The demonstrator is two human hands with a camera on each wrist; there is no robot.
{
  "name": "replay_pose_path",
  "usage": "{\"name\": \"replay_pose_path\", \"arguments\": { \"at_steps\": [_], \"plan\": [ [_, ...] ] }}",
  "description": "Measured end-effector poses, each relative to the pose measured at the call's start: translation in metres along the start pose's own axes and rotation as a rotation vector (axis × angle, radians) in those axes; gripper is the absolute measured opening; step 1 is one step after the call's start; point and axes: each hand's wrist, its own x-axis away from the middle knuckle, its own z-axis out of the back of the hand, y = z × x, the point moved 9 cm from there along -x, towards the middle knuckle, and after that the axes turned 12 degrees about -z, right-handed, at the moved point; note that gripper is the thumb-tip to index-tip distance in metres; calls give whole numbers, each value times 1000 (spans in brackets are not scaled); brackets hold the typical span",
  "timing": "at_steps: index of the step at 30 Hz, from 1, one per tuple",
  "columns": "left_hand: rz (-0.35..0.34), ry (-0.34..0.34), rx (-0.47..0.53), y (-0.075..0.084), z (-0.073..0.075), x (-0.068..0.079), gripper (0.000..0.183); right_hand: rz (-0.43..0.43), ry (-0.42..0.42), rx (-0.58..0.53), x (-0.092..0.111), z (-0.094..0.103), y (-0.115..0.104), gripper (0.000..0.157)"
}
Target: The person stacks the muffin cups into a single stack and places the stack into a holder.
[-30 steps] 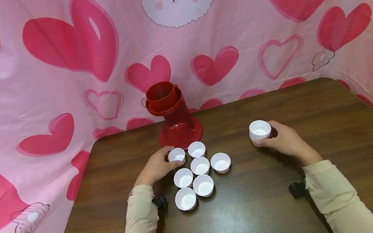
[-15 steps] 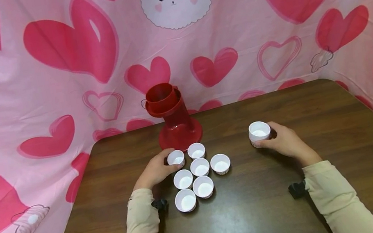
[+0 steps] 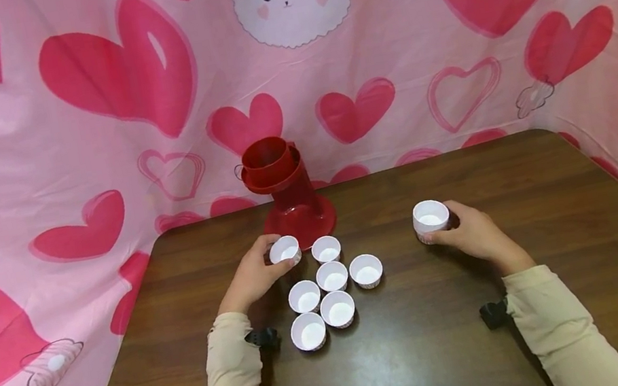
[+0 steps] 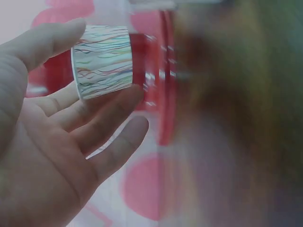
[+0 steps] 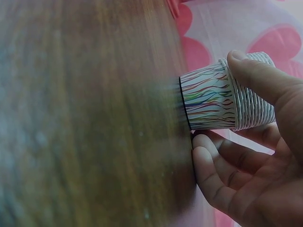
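Note:
A small white paper baking cup [image 3: 285, 250] is pinched between thumb and fingers of my left hand [image 3: 252, 275], raised off the table near the red stand. Wavy coloured lines run round that cup's side [image 4: 104, 64] in the left wrist view. Over on the right, my right hand [image 3: 474, 234] grips a stack of nested paper baking cups [image 3: 430, 216]. The right wrist view shows several rims of this stack [image 5: 208, 100] layered together, its base at the tabletop. Several single cups [image 3: 338, 309] stand open side up, close together, right of my left hand.
Behind the cups rises a red plastic stand [image 3: 298, 219] with a round base and a cylindrical top [image 3: 267, 160]. The brown wooden table [image 3: 412, 354] meets a pink heart-printed cloth [image 3: 288, 72] at the back. One cup [image 3: 366, 271] sits slightly right of the group.
My left hand has lifted its cup off the table, up and slightly left, away from the other cups. My right hand and the stack stay where they were.

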Motion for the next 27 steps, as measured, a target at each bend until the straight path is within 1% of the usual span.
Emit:
{"name": "replay_pose_path", "arguments": {
  "at_steps": [3,5,7,14,18,20,22,24,27],
  "plan": [
    [-18,22,69,14,2,0,61,10,4,-4,-1,0,0,71],
    [-32,24,113,25,1,-2,60,14,6,-6,-1,0,1,69],
    [-58,23,131,38,0,-6,57,15,7,-8,-2,0,1,69],
    [-161,-31,81,83,-9,-26,53,17,10,-9,-1,2,1,70],
    [-196,-83,73,103,-21,-38,53,20,8,-6,-1,2,0,70],
    [-220,-109,34,114,-29,-45,54,18,7,-5,-1,2,0,70],
    [-249,-132,-25,126,-38,-52,54,19,6,-5,0,2,-1,69],
    [-270,-149,-64,138,-49,-60,55,20,10,-8,0,2,-1,68],
    [-297,-181,-83,153,-71,-72,54,26,18,-22,0,3,-1,67]
  ]
}}
